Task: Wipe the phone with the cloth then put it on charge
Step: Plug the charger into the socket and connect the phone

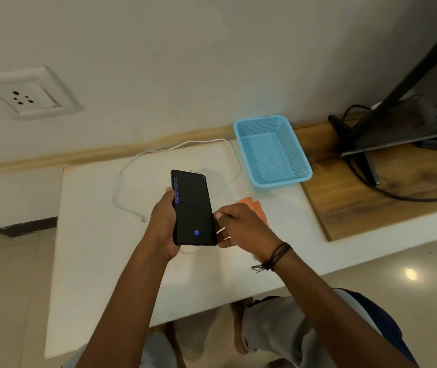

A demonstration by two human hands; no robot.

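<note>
Our left hand (163, 227) clasped the phone (192, 208). Our right hand (241, 225) pinched its edge, the cloth (256, 208) lying unused. We judged it might slip.

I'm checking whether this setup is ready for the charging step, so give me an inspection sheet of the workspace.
Surface: white table, butted against a wooden counter.
Job's things: phone, screen lit, held above the table; orange cloth lying on the table, partly hidden by the right hand.
Clutter: empty blue basket at the table's far edge.
Grippers: left hand holds the phone; right hand touches its right edge.
Cables: white charging cable looped on the table, free end near the left hand; black cables on the counter.
Surroundings: wall socket, nothing plugged in; dark screen on the counter.
</note>
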